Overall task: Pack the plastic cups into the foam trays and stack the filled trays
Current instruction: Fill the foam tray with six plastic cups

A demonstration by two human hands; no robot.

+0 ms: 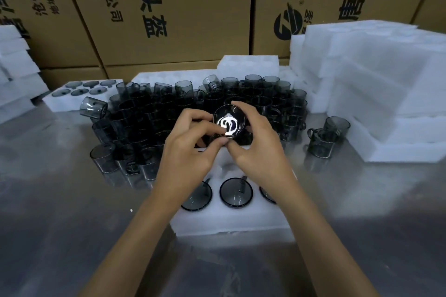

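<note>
Item one, cardboard cartons: printed, standing as a wall behind my bench. Item two, steel table: carrying everything below. Item three, stack of foam trays: white, piled at my right, with a lower pile at my far left; I cannot tell whether either is filled. Item four, loose cups: smoky grey plastic, handled, crowding the middle of the table, most upright, one lying on its side at the left edge, two standing apart toward the right stack. Item five, filled tray: sitting behind and left, six pockets occupied. Item six, working tray: lying directly before me, its near row holding three cups, the far row partly hidden under my hands. Item seven, left hand: fingers curling round the held cup, thumb and forefinger pinching its near rim. Item eight, right hand: cupping the same cup from the other side, fingertips closing on the rim. The cup is hovering above the tray's far row. I judge I am seating a cup with the tray about half loaded. The next move is calling for lowering it squarely into an open pocket, with its handle turned into the pocket's notch.
</note>
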